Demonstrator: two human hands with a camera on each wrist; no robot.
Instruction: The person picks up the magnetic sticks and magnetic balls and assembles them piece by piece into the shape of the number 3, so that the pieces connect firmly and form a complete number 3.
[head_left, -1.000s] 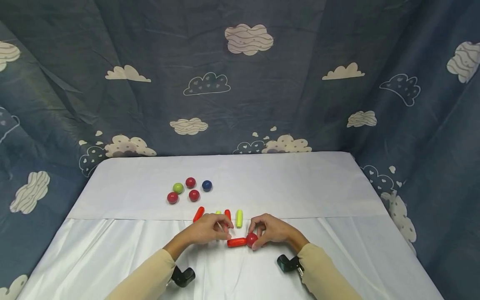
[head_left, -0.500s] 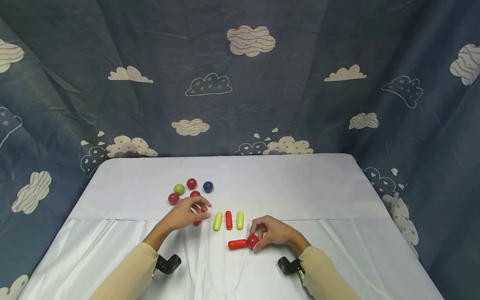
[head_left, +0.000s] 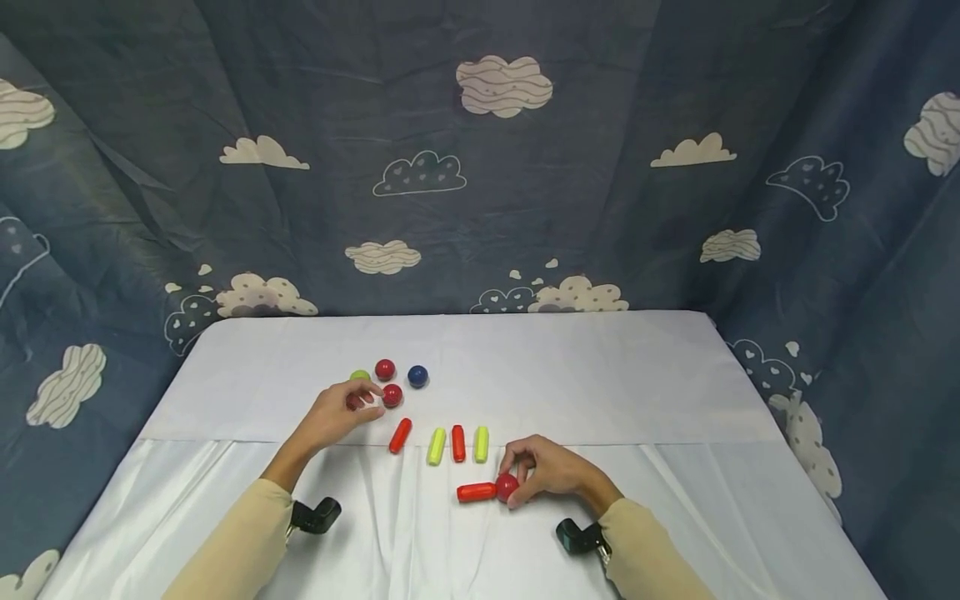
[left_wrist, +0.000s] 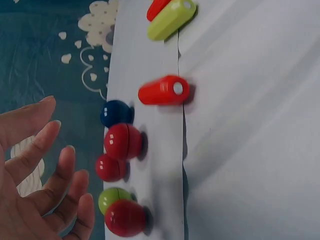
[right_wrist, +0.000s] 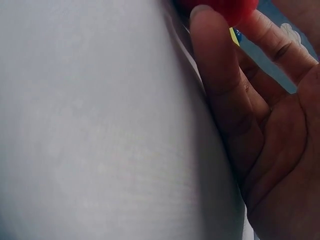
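Note:
My right hand (head_left: 553, 468) pinches a red ball (head_left: 507, 487) between thumb and fingers. That ball touches the end of a red rod (head_left: 476, 492) lying on the white cloth. In the right wrist view the thumb lies against the red ball (right_wrist: 225, 9). My left hand (head_left: 333, 415) is over the ball group with fingers loosely bent, holding nothing. Nearest to its fingertips is a red ball (head_left: 392, 395); another red ball (left_wrist: 126, 218) and a green ball (left_wrist: 111, 198) are partly behind the hand in the head view.
A third loose red ball (head_left: 385, 369) and a blue ball (head_left: 417, 376) lie farther back. Between the hands are a red rod (head_left: 401, 436), a yellow-green rod (head_left: 437, 447), another red rod (head_left: 458, 443) and another yellow-green rod (head_left: 482, 444). A cloud-patterned curtain (head_left: 585, 217) hangs behind the table.
My left hand has left the held rod's end and moved left and away from me, past the loose rods, to the balls. The right hand keeps its pinch on the red ball.

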